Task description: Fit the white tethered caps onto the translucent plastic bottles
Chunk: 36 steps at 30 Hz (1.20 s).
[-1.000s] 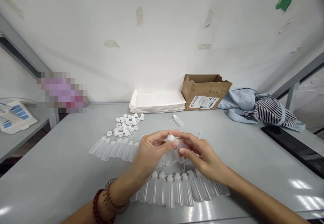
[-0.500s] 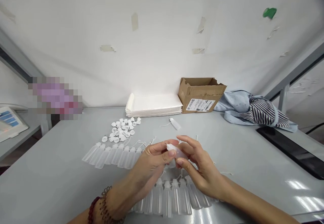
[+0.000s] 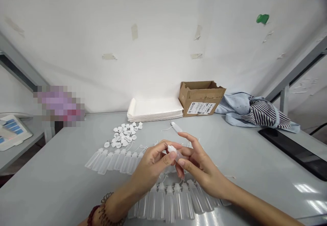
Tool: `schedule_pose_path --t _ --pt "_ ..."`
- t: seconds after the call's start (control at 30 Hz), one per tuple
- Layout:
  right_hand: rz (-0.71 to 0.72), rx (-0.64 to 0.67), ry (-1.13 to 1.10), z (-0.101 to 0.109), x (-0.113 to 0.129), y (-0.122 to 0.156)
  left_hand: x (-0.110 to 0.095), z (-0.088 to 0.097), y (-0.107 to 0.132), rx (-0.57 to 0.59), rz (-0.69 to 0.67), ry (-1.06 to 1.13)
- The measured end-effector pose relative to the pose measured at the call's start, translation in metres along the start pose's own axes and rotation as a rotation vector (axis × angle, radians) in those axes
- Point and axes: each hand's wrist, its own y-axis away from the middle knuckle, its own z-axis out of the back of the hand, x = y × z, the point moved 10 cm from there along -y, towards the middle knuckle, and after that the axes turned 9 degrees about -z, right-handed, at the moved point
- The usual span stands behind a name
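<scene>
Both hands meet above the middle of the grey table (image 3: 255, 161). My right hand (image 3: 199, 168) grips a small clear plastic bottle (image 3: 178, 155) by its body. My left hand (image 3: 150, 166) pinches the white cap (image 3: 170, 148) on that bottle's top between thumb and forefinger. Below the hands lies a row of several clear bottles (image 3: 171, 198) with white tops. A second row of clear bottles (image 3: 114, 159) lies to the left. Behind it is a heap of loose white caps (image 3: 125, 135). One single bottle (image 3: 176, 127) lies further back.
A stack of white trays (image 3: 155, 109) and an open cardboard box (image 3: 200, 98) stand against the wall. Blue and striped cloth (image 3: 255, 112) lies at the right, with a dark flat slab (image 3: 296, 151) in front of it. A neighbouring table at the left holds a white device (image 3: 11, 134).
The hands with the bottle have dropped a little lower and nearer to me; the camera view has shifted slightly. The grip on bottle and cap is the same.
</scene>
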Motion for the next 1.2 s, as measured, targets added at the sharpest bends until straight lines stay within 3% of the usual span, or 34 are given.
schedule_pose_path --t 0.5,0.8,1.03,1.2 --pt "-0.047 0.069 -0.107 -0.005 0.0 -0.003 -0.016 0.0 -0.002 0.04 -0.067 -0.105" --pt "-0.052 0.073 -0.101 -0.004 -0.004 -0.003 -0.009 0.02 -0.001 -0.049 -0.04 -0.265" --pt "-0.05 0.079 -0.079 -0.003 -0.005 -0.005 -0.009 0.027 -0.003 -0.088 -0.006 -0.096" --pt "-0.029 0.068 -0.016 -0.004 -0.003 -0.004 -0.006 0.03 -0.002 -0.162 0.003 -0.165"
